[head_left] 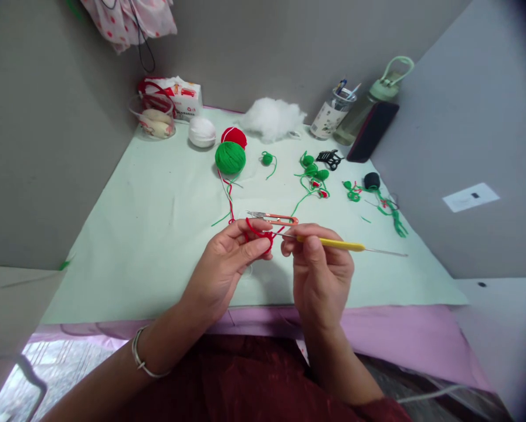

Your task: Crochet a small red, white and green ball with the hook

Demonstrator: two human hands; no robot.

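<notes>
Between the thumb and fingers of my left hand is a small piece of red crochet work, with red yarn looped over the fingers. My right hand grips a crochet hook by its yellow handle. The hook's thin metal tip meets the red piece; whether it passes through a stitch is too small to tell. Just beyond both hands lies a pair of orange thread snips. Farther back, a green yarn ball rests in front of a red yarn ball, with strands trailing toward my hands.
Along the back stand a white yarn ball, fluffy white stuffing, a pen jar, a green-lidded bottle and a leaning phone. Several small green crochet pieces and a black claw clip lie to the right.
</notes>
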